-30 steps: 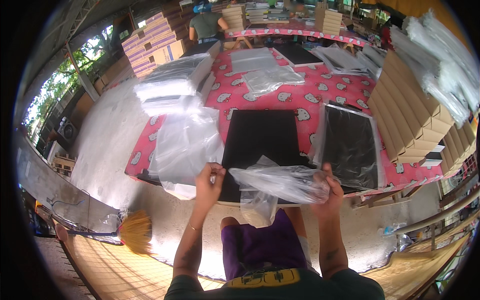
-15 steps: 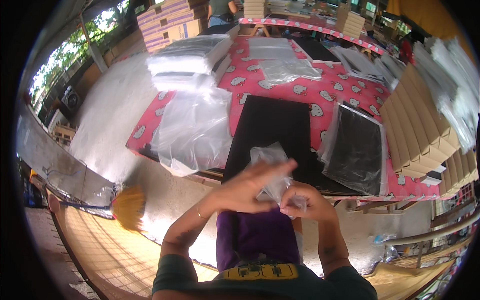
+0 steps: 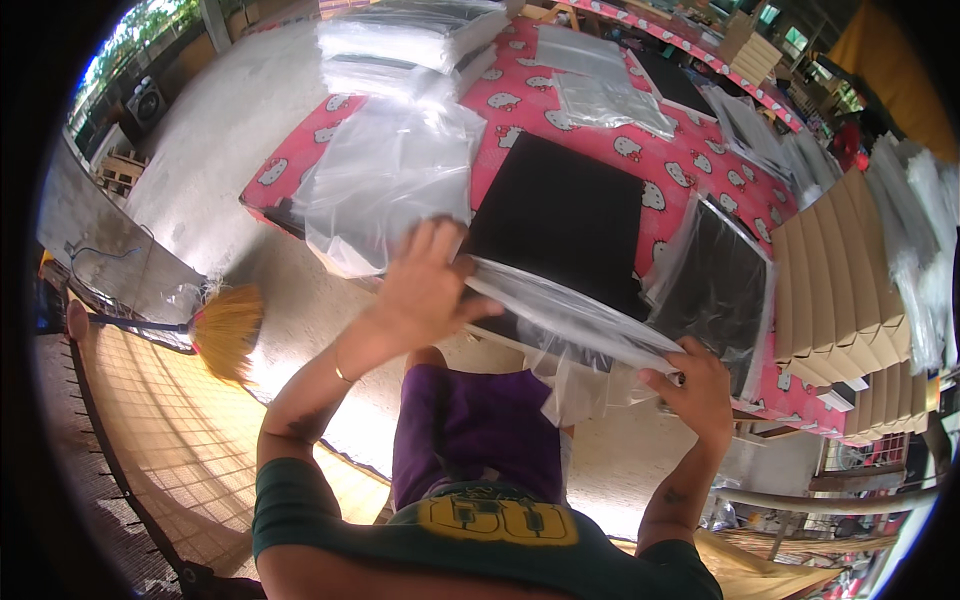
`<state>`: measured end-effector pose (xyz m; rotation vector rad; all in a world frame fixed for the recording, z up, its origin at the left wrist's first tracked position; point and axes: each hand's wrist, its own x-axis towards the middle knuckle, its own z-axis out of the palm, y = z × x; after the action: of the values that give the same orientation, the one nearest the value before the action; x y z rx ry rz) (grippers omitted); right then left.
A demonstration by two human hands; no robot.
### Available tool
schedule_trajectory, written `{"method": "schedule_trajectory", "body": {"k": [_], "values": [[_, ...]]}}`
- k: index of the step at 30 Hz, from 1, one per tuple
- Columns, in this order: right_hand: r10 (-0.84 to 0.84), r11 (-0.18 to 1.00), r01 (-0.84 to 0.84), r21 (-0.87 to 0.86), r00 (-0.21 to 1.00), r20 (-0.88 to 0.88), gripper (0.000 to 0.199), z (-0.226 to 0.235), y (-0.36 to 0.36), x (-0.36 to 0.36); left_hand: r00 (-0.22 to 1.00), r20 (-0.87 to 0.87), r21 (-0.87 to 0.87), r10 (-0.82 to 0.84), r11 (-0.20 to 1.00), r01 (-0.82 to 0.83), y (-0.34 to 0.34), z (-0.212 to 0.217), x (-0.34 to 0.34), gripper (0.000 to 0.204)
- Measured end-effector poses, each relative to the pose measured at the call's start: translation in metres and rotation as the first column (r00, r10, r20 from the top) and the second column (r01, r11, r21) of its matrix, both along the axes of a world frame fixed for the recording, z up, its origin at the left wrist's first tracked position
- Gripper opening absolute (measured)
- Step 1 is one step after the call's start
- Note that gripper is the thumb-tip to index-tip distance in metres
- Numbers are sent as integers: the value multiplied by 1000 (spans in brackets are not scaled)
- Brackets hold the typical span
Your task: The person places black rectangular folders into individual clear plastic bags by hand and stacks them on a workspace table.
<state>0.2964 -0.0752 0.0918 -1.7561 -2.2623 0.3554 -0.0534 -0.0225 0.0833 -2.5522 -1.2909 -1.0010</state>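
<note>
A clear plastic bag [image 3: 575,310] stretches along the near edge of a black rectangular panel [image 3: 560,210], with its lower part hanging off the table. My right hand [image 3: 697,388] pinches the bag's right end. At the left end, my left hand [image 3: 425,285] has its fingers apart and slightly blurred, the thumb pointing right beside the bag's edge. Just left of that hand lies a pile of clear plastic bags [image 3: 390,180]. Right of the panel is another black panel [image 3: 712,285] inside a clear bag.
Pink patterned cloth [image 3: 515,60] covers the table. Stacked plastic-wrapped goods [image 3: 410,45] stand at the far left, folded brown cardboard [image 3: 835,280] at the right. A broom [image 3: 225,330] leans at the lower left.
My hands have moved apart, left hand leftward and right hand rightward. The bag, bunched between them before, is now spread out along the panel's near edge. The view has shifted.
</note>
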Motion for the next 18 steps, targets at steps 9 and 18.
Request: {"method": "schedule_trajectory", "body": {"k": [9, 18], "values": [[165, 860, -428, 277, -280, -946, 23, -77, 13, 20, 750, 648, -732, -134, 160, 662, -31, -4, 26, 37], [281, 810, -584, -58, 473, -835, 36, -99, -4, 25, -134, 951, 105, 278, 117, 988, -22, -8, -2, 38]]}}
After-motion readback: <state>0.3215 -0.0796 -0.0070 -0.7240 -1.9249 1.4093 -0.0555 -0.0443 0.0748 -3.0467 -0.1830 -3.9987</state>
